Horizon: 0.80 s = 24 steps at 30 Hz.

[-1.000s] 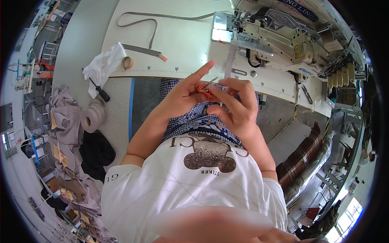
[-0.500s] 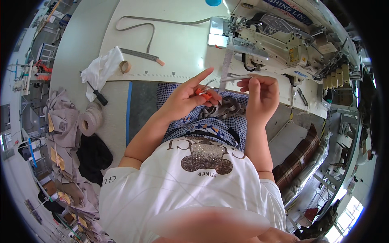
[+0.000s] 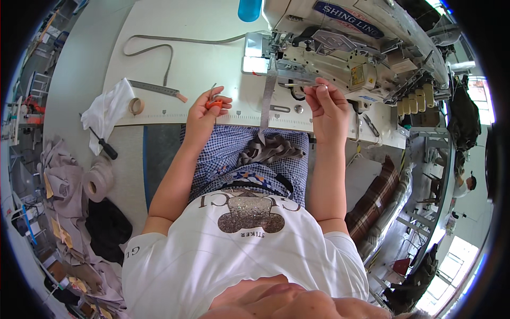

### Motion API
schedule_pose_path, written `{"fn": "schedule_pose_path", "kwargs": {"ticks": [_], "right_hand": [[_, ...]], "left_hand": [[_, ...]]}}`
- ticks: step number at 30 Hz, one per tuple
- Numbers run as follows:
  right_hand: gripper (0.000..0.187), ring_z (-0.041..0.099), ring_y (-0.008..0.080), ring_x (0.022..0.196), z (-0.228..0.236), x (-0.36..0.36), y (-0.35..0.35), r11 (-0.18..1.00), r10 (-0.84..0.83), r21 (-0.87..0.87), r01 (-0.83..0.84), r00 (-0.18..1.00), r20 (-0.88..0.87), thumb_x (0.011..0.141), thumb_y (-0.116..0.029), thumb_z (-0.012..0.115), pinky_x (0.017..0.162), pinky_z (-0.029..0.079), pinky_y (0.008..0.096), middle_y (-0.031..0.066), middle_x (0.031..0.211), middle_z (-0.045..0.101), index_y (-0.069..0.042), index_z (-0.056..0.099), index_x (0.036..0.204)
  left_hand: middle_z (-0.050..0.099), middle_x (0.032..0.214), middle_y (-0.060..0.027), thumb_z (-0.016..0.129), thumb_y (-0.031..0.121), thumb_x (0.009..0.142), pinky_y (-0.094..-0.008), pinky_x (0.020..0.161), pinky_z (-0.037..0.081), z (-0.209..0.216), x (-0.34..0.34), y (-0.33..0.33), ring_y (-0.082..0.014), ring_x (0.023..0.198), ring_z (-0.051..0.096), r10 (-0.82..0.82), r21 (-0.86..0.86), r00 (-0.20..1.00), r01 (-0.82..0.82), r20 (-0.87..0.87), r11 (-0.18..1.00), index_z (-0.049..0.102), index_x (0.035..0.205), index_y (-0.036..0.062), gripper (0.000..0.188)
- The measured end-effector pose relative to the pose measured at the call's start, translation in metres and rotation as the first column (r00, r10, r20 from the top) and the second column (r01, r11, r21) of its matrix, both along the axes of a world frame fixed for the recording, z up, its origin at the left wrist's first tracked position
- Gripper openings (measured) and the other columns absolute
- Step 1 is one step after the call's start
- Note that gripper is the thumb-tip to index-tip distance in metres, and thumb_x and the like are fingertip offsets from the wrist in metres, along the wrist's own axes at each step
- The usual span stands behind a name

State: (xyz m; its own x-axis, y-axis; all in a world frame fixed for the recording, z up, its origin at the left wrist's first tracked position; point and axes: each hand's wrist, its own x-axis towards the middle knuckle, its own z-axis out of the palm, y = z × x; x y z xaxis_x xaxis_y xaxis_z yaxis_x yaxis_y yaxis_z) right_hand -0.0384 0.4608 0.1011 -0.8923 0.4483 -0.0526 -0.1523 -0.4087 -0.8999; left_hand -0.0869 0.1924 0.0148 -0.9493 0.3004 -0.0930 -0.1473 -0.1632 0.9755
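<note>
My left hand [image 3: 202, 117] is over the table's front edge, fingers curled around small orange-handled thread snips [image 3: 214, 103] whose metal blades point away from me. Farther right, my right hand [image 3: 330, 110] pinches a slim metal tool that looks like tweezers [image 3: 298, 84], its tip pointing left toward the machine's needle area. Between my hands a grey fabric strip [image 3: 268, 95] runs from the sewing machine [image 3: 340, 48] down over the table edge. Its lower end meets a loose pile of the strip [image 3: 272, 150] on my lap. Neither hand touches the strip.
A long grey strip [image 3: 186, 40] curves across the table left of the machine. Nearby lie a steel ruler [image 3: 154, 87], a tape roll [image 3: 136, 106], white cloth [image 3: 109, 106] and a screwdriver [image 3: 110, 151]. A fabric roll [image 3: 99, 178] and piled cloth stand at left.
My hands have moved apart and farther over the table. The snips went left with my left hand; the metal tool rose toward the machine with my right. The whole view has shifted slightly.
</note>
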Motion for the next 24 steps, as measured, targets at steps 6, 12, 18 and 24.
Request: {"fn": "schedule_pose_path", "kwargs": {"ticks": [6, 12, 18, 24], "right_hand": [[0.016, 0.071, 0.0175, 0.085, 0.008, -0.024, 0.007, 0.931, -0.1, 0.348, 0.113, 0.993, -0.056, 0.094, -0.001, 0.061, 0.077, 0.055, 0.0253, 0.0106, 0.093, 0.07, 0.007, 0.065, 0.107], [0.015, 0.066, 0.0129, 0.09, 0.007, -0.023, 0.015, 0.875, -0.041, 0.481, 0.056, 0.998, -0.041, 0.091, 0.001, 0.063, 0.082, 0.049, 0.0235, 0.0057, 0.095, 0.069, 0.002, 0.071, 0.104], [0.019, 0.062, 0.0149, 0.087, 0.012, -0.03, 0.028, 0.459, -0.076, 0.887, 0.048, 0.997, -0.014, 0.084, -0.001, 0.069, 0.078, 0.047, 0.0274, 0.0033, 0.097, 0.068, -0.008, 0.076, 0.101], [0.015, 0.058, 0.0129, 0.072, 0.024, -0.037, 0.036, -0.227, 0.009, 0.952, 0.204, 0.978, -0.207, 0.084, -0.004, 0.071, 0.066, 0.046, 0.0303, 0.003, 0.083, 0.066, -0.009, 0.075, 0.097]], "left_hand": [[0.066, 0.117, -0.0151, 0.047, 0.001, 0.1, -0.0271, 0.093, 0.053, -0.013, -0.01, -0.002, -0.0171, 0.103, 0.065, 0.016, -0.002, 0.996, -0.016, -0.083, 1.0, 0.049, 0.136, -0.0043, 0.037], [0.065, 0.118, -0.0152, 0.049, 0.007, 0.102, -0.0267, 0.094, 0.052, -0.017, -0.011, -0.006, -0.016, 0.103, 0.064, -0.005, 0.014, 0.997, 0.007, -0.081, 1.0, 0.048, 0.138, -0.0043, 0.038], [0.065, 0.118, -0.0159, 0.045, 0.0, 0.101, -0.0275, 0.095, 0.053, -0.015, -0.013, -0.005, -0.0172, 0.104, 0.065, -0.012, 0.001, 0.998, 0.012, -0.057, 1.0, 0.048, 0.137, -0.0041, 0.037], [0.065, 0.119, -0.0155, 0.044, 0.0, 0.101, -0.028, 0.095, 0.053, -0.014, -0.012, -0.005, -0.0174, 0.105, 0.064, -0.003, -0.005, 0.999, 0.003, -0.054, 1.0, 0.048, 0.137, -0.0039, 0.037]]}}
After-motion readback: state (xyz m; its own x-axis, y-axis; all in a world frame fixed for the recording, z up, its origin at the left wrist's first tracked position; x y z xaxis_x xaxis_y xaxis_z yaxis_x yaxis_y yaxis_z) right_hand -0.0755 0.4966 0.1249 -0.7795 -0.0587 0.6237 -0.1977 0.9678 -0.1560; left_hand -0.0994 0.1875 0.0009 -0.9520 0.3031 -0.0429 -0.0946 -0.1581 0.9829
